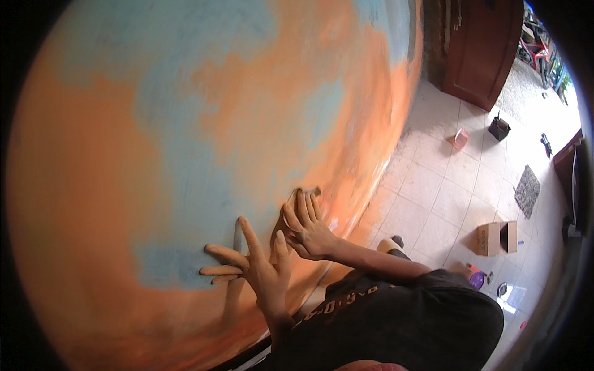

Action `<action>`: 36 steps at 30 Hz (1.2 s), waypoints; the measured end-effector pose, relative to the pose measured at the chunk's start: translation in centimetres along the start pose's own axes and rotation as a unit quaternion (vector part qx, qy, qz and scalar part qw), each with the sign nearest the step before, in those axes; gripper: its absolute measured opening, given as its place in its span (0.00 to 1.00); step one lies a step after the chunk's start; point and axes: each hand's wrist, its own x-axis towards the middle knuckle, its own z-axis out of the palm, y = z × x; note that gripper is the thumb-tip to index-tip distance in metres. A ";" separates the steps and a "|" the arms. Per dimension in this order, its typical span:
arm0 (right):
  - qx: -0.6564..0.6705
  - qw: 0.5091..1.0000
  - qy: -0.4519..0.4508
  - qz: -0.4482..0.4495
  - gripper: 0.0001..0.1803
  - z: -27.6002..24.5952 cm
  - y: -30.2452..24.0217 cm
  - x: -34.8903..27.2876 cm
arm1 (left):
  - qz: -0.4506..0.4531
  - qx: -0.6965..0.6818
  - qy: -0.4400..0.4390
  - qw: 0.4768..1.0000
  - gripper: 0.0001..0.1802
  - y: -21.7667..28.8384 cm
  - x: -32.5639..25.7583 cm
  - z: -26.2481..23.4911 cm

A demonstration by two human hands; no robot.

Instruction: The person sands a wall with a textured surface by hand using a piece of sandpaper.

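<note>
A large wall (204, 148) fills the left and middle of the view, with patchy orange and pale blue paint on it. My left hand (258, 264) is open, its fingers spread out against the orange and blue surface. To the right of it, my right hand (309, 230) presses flat on the wall with its fingers together. Under those fingers is a thin, curled brownish sheet that looks like sandpaper (317, 191); only its edge shows, the rest being covered by the hand. Pale dust coats both hands.
Pale floor tiles (433, 191) run along the wall's foot. On them are a cardboard box (488, 238), a pink container (460, 140), a black bag-like item (499, 128), a grey mat (528, 191) and a purple round object (476, 280). A brown door (479, 55) stands ajar at the far right.
</note>
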 end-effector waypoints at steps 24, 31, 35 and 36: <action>-0.058 0.978 0.198 0.024 0.47 -18.0 16.8 15.1 | 0.017 0.198 -0.001 0.980 0.46 12.2 6.2 10.6; 0.005 0.990 0.139 0.036 0.47 -14.8 16.0 11.3 | 0.068 0.110 0.059 0.990 0.44 13.5 7.2 12.0; 0.005 0.973 0.225 0.054 0.43 -20.0 18.6 17.4 | 0.080 0.042 0.028 0.995 0.38 14.8 7.9 12.2; 0.051 0.965 0.248 0.066 0.42 -21.3 18.7 18.1 | 0.086 0.035 0.031 0.995 0.38 14.9 7.8 12.5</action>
